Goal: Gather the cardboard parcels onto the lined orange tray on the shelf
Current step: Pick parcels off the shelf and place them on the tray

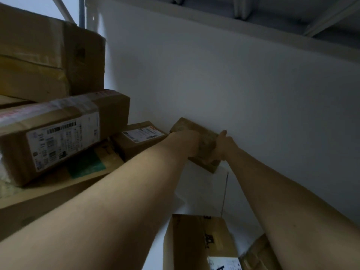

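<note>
Against the wall (224,84), a cardboard parcel (206,140) between left hand (191,143) and right hand (222,147), fingers (223,133) tight round it.

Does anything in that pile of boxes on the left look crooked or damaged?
The long labelled box sits tilted, askew on the flat cardboard beneath it. The big box above it looks creased. The small parcel gripped by the left hand and right hand is too blurred to judge.
</note>
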